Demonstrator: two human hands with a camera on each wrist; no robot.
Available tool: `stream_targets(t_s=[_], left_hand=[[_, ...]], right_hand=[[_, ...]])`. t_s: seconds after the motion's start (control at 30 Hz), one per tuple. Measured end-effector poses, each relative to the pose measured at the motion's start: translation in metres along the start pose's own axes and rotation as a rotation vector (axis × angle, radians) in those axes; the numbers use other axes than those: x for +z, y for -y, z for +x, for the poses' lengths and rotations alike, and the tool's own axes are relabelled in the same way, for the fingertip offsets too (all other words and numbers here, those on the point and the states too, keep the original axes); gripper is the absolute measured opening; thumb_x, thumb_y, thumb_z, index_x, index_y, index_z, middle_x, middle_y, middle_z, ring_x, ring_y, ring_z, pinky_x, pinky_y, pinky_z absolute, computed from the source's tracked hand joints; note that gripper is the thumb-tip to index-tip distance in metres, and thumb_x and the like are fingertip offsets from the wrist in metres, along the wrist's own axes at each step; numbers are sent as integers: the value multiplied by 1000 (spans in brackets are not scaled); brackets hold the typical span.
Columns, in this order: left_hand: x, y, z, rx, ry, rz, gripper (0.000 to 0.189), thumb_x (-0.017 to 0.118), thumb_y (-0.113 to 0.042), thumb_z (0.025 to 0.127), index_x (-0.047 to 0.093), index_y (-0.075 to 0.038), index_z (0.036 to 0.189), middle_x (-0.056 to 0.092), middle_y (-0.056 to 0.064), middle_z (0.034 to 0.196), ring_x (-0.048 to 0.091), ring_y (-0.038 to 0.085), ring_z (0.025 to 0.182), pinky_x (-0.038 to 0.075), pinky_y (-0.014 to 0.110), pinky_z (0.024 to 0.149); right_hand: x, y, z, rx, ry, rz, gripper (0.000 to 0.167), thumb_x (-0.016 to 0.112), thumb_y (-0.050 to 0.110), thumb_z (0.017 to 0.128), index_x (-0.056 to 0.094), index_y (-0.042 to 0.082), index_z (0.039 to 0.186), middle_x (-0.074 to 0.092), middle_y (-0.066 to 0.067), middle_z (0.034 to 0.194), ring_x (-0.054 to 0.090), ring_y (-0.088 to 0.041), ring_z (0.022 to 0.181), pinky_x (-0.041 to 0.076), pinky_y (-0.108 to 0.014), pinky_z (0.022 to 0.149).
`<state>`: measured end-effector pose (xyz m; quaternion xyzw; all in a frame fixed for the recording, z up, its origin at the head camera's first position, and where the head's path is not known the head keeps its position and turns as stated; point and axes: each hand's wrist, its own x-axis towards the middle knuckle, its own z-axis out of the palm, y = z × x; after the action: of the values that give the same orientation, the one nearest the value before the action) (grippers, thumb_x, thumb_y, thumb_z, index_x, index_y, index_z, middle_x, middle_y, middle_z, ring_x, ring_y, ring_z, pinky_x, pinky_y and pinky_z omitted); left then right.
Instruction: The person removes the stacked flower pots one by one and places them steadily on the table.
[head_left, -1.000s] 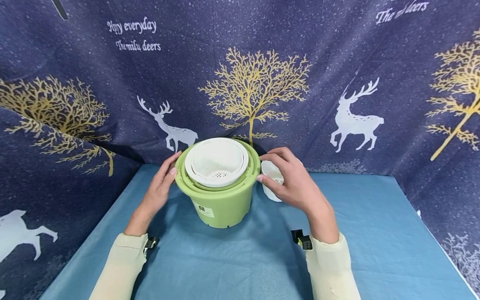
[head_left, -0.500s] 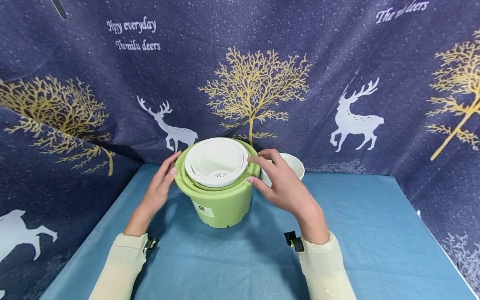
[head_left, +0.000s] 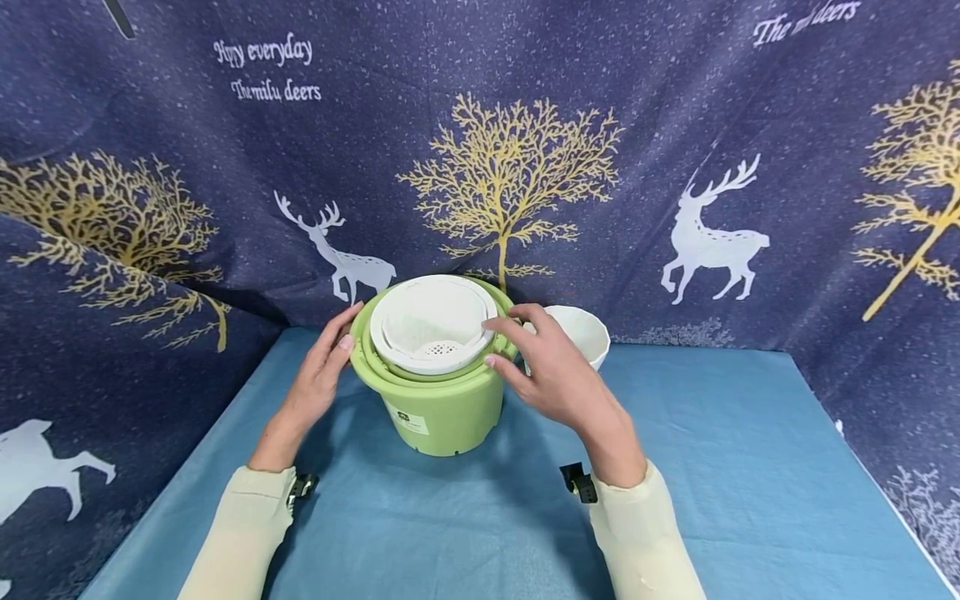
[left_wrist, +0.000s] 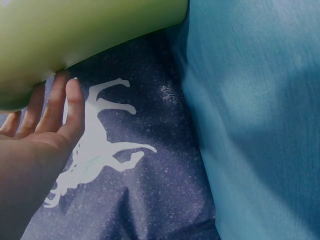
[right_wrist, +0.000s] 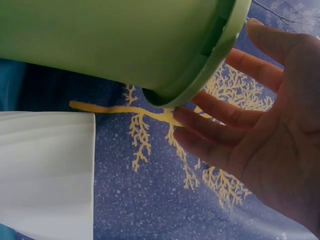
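1. Head view: the green pot (head_left: 446, 417) stands upright on the table (head_left: 750, 467), left of centre and close to the backdrop (head_left: 525, 67). A pale label (head_left: 408, 419) is on the lower front of its wall.
2. Inside the green pot's rim shows another green rim (head_left: 420, 377), and within that sits the white pot (head_left: 397, 358), its mouth facing up. Small holes (head_left: 438, 348) dot the floor seen inside it.
3. The left hand (head_left: 318, 371) is at the left side of the green pot, fingers and thumb at the rim. The left wrist view shows its fingers long and only slightly bent, their tips against the green wall; they are not wrapped round it.
4. The right hand (head_left: 555, 375) is at the right side of the rim, its grip wide, with thumb and fingers apart. In the head view its index finger overlaps the white pot's edge; whether it touches, I cannot tell. The right wrist view shows spread fingers about the green rim, contact unclear there too.
5. Behind the right hand, just right of the green pot, is the white bowl (head_left: 588, 337), partly hidden.
6. Both sleeves (head_left: 240, 533) are cream, with a small dark device (head_left: 581, 483) at each wrist. Yellow trees (head_left: 510, 175) and white deer (head_left: 708, 242) pattern the backdrop.
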<state>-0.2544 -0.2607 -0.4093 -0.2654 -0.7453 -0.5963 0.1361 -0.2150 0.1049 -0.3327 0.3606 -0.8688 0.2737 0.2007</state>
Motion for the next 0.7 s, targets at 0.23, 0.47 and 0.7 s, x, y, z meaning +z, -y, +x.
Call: stream_targets(t_s=[0.23,0.47,0.7], left_hand=[[-1,0,-1,-5,0,-3,51,33,-17,118,30,-2,166,36,25,165,50,5,139,46,16,103],[-1,0,-1,-6,6,-4,51,33,-17,118,29,1,166,36,25,165,50,5,139,47,16,102],[-1,1,0,-6,1,-1,51,34,-18,118,30,-1,166,37,24,165,51,5,137,48,16,101]], right_hand=[[6,3,3,9,22,-22,42,69,30,106,65,12,144,54,-26,142,54,-42,131,45,-57,110],[12,4,6,27,66,-35,44,64,35,109,63,15,148,52,-25,146,45,-43,139,39,-59,115],[15,3,9,6,58,-39,44,64,34,108,64,14,147,53,-24,143,44,-42,138,38,-59,115]])
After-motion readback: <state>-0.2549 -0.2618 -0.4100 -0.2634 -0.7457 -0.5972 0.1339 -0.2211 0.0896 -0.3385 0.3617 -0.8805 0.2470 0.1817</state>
